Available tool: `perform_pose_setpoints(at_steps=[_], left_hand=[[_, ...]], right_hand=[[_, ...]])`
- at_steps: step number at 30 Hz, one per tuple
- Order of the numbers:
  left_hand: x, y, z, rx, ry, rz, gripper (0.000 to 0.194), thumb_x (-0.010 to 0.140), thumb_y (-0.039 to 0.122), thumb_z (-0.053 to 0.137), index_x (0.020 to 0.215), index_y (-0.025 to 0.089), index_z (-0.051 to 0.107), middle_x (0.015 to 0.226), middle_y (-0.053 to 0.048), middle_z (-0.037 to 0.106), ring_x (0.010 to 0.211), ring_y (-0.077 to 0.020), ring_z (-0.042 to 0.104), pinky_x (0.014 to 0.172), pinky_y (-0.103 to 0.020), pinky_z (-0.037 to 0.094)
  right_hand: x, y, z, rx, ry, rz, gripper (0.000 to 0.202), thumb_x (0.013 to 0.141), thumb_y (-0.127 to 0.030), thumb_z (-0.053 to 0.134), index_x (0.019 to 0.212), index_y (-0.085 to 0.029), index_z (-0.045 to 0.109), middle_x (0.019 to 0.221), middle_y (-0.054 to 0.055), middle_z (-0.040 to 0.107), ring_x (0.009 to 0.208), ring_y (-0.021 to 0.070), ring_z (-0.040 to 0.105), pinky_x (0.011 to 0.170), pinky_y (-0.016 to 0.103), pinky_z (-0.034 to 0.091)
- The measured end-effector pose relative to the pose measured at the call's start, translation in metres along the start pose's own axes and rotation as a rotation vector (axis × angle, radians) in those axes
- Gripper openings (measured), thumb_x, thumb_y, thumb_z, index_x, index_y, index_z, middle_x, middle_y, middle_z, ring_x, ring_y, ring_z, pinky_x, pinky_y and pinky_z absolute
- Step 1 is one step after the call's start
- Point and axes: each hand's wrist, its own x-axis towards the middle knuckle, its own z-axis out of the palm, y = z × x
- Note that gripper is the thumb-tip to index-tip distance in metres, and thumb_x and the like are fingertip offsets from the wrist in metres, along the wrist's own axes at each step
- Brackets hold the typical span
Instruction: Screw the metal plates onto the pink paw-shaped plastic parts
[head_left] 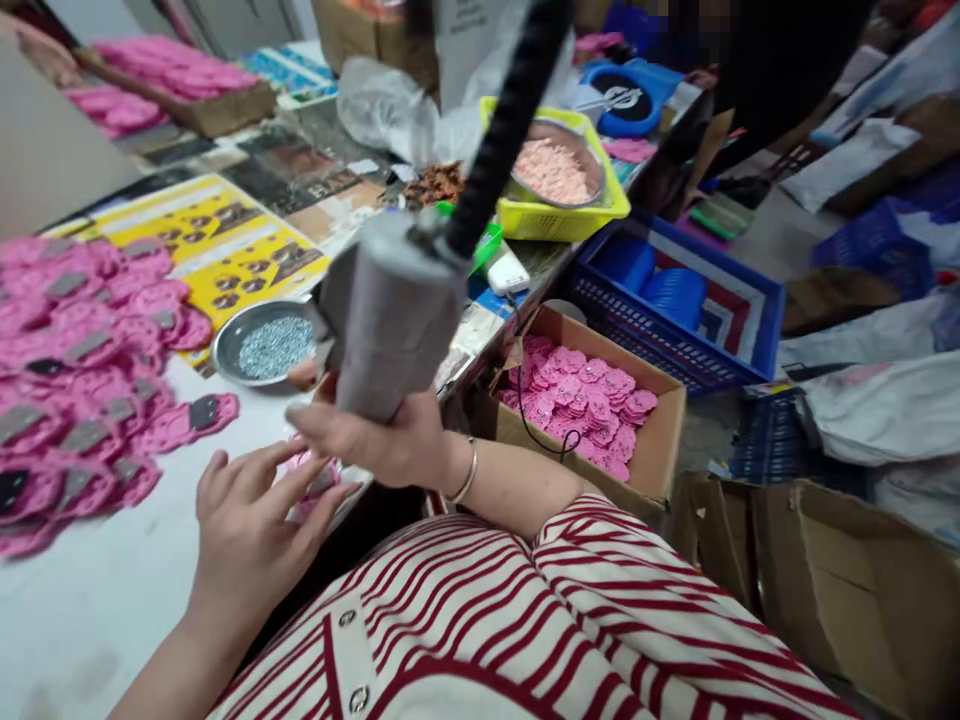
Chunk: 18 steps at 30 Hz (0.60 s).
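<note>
My right hand (375, 440) grips a grey cylindrical power tool (390, 310) with a black coiled hose (510, 110) rising from its top; the tool tilts over the table edge. My left hand (247, 530) presses fingertips on a small pink plastic piece (311, 480) lying on the white table (90, 600), just under the tool. A large heap of pink pieces with grey inserts (82, 380) covers the table to the left. A metal dish of small silver screws (270, 345) sits just behind the tool.
A cardboard box of pink pieces (585, 400) stands on the floor at right, by a blue crate (675, 300). A yellow basket holding a bowl of pale pink parts (555, 175) sits further back. More cardboard boxes (825, 580) lie at lower right. A person stands at the far end.
</note>
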Motion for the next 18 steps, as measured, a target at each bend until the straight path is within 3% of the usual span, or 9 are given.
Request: perform_pose_setpoints(at_steps=[2,4,11,15,18], left_hand=[[-0.001,-0.003,0.005,-0.004,0.002,0.083,0.008,0.089,0.029,0.067,0.093,0.024,0.071,0.099,-0.013,0.069,0.091,-0.0344,0.064,0.093,-0.067,0.048],[-0.003,-0.005,0.009,0.0,-0.009,0.097,0.009,0.089,0.029,0.064,0.088,0.028,0.073,0.091,-0.011,0.069,0.088,-0.0336,0.064,0.092,-0.067,0.048],[-0.005,0.008,0.006,-0.123,-0.054,-0.033,0.012,0.084,0.036,0.063,0.086,0.033,0.074,0.103,-0.01,0.071,0.096,-0.0374,0.066,0.105,-0.073,0.039],[0.001,0.016,-0.002,-0.159,-0.055,-0.081,0.015,0.086,0.035,0.063,0.081,0.029,0.075,0.101,-0.013,0.07,0.095,-0.0366,0.068,0.104,-0.07,0.043],[0.005,0.019,-0.007,-0.135,-0.073,-0.037,0.018,0.087,0.035,0.064,0.078,0.027,0.077,0.097,-0.015,0.071,0.092,-0.0371,0.068,0.097,-0.07,0.047]], right_hand=[[-0.005,-0.002,0.0,0.073,-0.079,0.065,0.049,0.063,-0.062,0.08,0.066,-0.019,0.058,0.064,-0.004,0.051,0.06,0.007,0.047,0.061,0.026,0.046],[-0.008,-0.003,-0.002,0.129,-0.099,0.091,0.049,0.06,-0.059,0.084,0.062,-0.019,0.055,0.063,-0.004,0.05,0.06,0.0072,0.046,0.062,0.027,0.044],[-0.016,-0.012,-0.009,0.334,-0.049,0.097,0.052,0.052,-0.059,0.088,0.082,-0.025,0.063,0.066,-0.005,0.052,0.063,0.0114,0.048,0.06,0.029,0.045],[-0.017,-0.012,-0.012,0.331,-0.101,0.087,0.052,0.053,-0.055,0.089,0.085,-0.023,0.064,0.066,-0.006,0.054,0.062,0.0092,0.049,0.063,0.028,0.045],[-0.017,-0.01,-0.014,0.338,-0.123,0.089,0.049,0.055,-0.05,0.09,0.085,-0.022,0.064,0.067,-0.006,0.055,0.06,0.0083,0.051,0.064,0.028,0.046]])
